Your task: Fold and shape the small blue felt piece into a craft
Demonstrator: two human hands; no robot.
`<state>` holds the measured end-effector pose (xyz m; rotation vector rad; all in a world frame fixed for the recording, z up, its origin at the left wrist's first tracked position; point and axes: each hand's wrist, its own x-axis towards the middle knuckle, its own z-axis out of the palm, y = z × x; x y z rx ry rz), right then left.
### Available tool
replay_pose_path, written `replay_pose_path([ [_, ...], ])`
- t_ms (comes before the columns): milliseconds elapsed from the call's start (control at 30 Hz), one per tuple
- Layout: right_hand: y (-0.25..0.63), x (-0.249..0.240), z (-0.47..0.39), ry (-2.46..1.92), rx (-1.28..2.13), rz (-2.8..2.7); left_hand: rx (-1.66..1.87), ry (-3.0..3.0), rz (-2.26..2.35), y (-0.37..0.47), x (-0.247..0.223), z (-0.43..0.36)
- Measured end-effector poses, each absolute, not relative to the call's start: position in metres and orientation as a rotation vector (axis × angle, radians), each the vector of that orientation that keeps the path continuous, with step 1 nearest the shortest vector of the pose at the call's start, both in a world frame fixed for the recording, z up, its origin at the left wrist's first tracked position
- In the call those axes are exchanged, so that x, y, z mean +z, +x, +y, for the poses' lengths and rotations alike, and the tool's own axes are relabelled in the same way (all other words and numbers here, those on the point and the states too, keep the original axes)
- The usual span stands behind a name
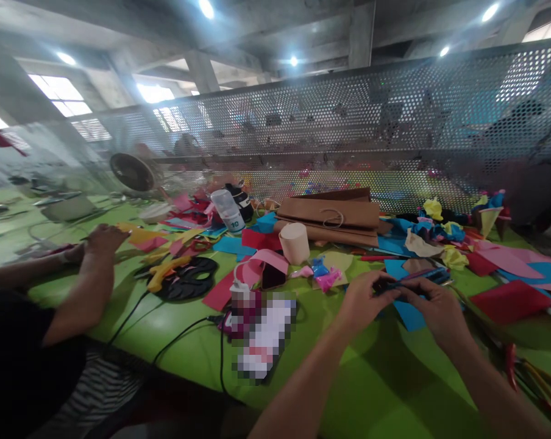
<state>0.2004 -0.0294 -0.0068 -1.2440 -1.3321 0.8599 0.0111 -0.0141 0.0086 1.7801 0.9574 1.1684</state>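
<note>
Above the right part of the green table, my left hand (pixel 369 299) and my right hand (pixel 435 305) are close together, fingertips nearly meeting. Both are closed in a pinch on a small dark blue piece (pixel 391 285), mostly hidden by the fingers; its kind is unclear. Beneath them a sheet of blue paper (pixel 410 314) lies on the table. Behind my right hand is a brownish and blue item (pixel 424 271), partly covered. Left of my hands, small pink and blue twisted pieces (pixel 321 273) rest on yellowish paper.
A blurred-out phone (pixel 269 338), a charger (pixel 240 292) and cables lie to the left. A yellow glue gun (pixel 168 272) rests on a black holder. Beige roll (pixel 294 242), brown sheets (pixel 330 216) and paper scraps stand behind. A co-worker's hands (pixel 104 238) are at far left.
</note>
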Motion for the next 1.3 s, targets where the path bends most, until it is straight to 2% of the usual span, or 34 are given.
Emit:
replay_pose_path([
  [233,0.201,-0.010,-0.027,-1.246,0.918,-1.340,1.253,1.478,0.958,0.013,0.004,-0.010],
  [433,0.201,-0.003,-0.029,-1.292,0.825,-1.412,1.228,1.512,0.956,0.013,0.005,-0.011],
  [933,0.202,0.000,-0.030,-1.252,0.964,-1.344,1.341,1.283,0.928,0.012,-0.001,-0.003],
  [1167,0.204,-0.001,-0.029,-1.264,0.855,-1.430,1.305,1.324,0.950,0.011,-0.001,-0.003],
  [1300,0.203,0.000,-0.030,-1.238,0.901,-1.386,1.301,1.334,0.974,0.011,-0.001,-0.003],
])
